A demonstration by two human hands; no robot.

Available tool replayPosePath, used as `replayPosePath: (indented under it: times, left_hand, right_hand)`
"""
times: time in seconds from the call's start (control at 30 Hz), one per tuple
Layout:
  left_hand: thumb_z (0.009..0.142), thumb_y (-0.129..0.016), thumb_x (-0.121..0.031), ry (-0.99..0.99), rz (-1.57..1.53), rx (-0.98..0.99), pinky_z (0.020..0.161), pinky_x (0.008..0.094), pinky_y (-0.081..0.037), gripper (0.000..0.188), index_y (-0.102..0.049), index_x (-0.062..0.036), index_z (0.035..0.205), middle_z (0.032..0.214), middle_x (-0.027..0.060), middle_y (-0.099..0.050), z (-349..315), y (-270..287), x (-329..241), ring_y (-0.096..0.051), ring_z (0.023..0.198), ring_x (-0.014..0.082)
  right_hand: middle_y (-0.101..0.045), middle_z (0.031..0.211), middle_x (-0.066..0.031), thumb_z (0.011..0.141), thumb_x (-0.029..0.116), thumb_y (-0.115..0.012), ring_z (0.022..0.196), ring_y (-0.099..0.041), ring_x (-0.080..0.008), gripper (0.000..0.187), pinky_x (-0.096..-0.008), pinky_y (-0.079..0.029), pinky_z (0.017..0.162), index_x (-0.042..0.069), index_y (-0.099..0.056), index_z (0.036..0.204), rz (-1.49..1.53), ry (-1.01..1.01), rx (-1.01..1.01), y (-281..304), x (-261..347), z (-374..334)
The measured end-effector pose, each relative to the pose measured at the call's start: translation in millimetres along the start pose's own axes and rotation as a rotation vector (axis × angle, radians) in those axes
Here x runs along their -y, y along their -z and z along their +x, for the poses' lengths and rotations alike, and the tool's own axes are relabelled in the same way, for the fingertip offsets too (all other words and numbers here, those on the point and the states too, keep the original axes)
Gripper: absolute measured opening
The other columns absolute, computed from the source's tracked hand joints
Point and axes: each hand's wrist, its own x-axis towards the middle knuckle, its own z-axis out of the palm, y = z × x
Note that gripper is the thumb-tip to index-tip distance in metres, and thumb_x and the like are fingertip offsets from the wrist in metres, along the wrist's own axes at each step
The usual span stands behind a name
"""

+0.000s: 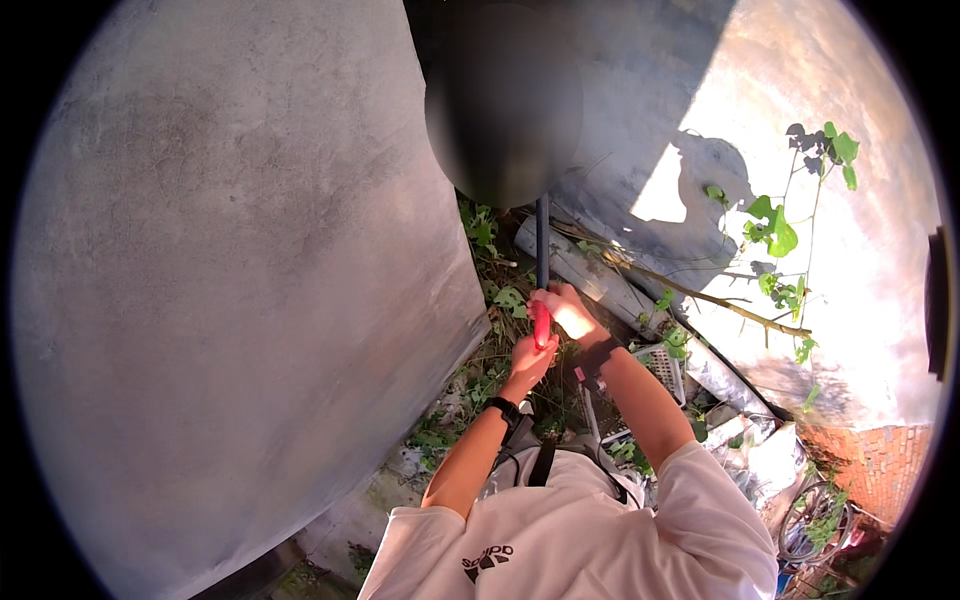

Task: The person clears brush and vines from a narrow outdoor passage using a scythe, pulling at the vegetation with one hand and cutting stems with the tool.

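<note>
Well to the left of the hands, a grey plastered wall [240, 260] is seen, with its edge stopping short of them so that a narrow gap is left for the arms. The left hand [531, 358], with a black wristwatch [506, 409] worn below it, is closed around the lower end of a red handle [541, 325]; how tightly its fingers are wrapped cannot be told. From the handle a dark shaft [542, 245] is pointed away, beyond both hands, its far end obscured. The right hand [567, 310] is closed at the handle's upper end, just above the left; the grip is probably split this way so that the long shaft can be steadied and levered. Just right of the hands, a pale pipe [590, 272] is laid slantwise, apparently propped out of the way. Below and right of them, a white perforated crate [665, 372] is partly covered by the right forearm. Farther right, a leafy vine [775, 232] is spread before a sunlit wall [860, 300].
</note>
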Motion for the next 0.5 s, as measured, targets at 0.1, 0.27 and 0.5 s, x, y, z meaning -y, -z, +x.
replayPosePath:
  times: [0.1, 0.27, 0.5]
  left_hand:
    - [0.091, -0.066, -0.023, -0.245, 0.223, -0.178, 0.055, 0.0367, -0.045, 0.025, -0.060, -0.0018, 0.081, 0.066, 0.0087, -0.061, 7.7, -9.9, 37.3, -0.058, 0.058, 0.0213]
    - [0.092, -0.063, -0.020, -0.186, 0.278, -0.148, 0.056, 0.0373, -0.046, 0.020, -0.061, -0.0007, 0.087, 0.066, 0.0093, -0.058, 23.9, -11.1, 49.6, -0.059, 0.059, 0.0209]
    - [0.086, -0.073, -0.017, -0.303, 0.279, -0.220, 0.054, 0.0368, -0.044, 0.022, -0.063, 0.0033, 0.082, 0.063, 0.0160, -0.060, 71.6, 18.5, 87.0, -0.057, 0.054, 0.0281]
  right_hand:
    - [-0.063, 0.083, -0.0093, 0.092, 0.019, -0.063, 0.065, -0.061, -0.0179, 0.023, -0.0302, -0.054, 0.060, 0.000, -0.056, 0.102, 0.275, -0.070, -0.098, -10.4, 23.3, 37.0]
    - [-0.054, 0.071, -0.0039, 0.091, 0.029, -0.069, 0.053, -0.049, -0.0117, 0.030, -0.0272, -0.039, 0.044, 0.007, -0.050, 0.083, 0.268, -0.021, -0.220, -4.3, 28.5, 94.6]
    - [-0.050, 0.050, 0.0007, 0.093, 0.030, -0.066, 0.044, -0.044, -0.0098, 0.047, -0.0310, -0.035, 0.044, 0.005, -0.050, 0.056, 0.050, 0.248, -0.398, -37.3, 8.4, 93.6]
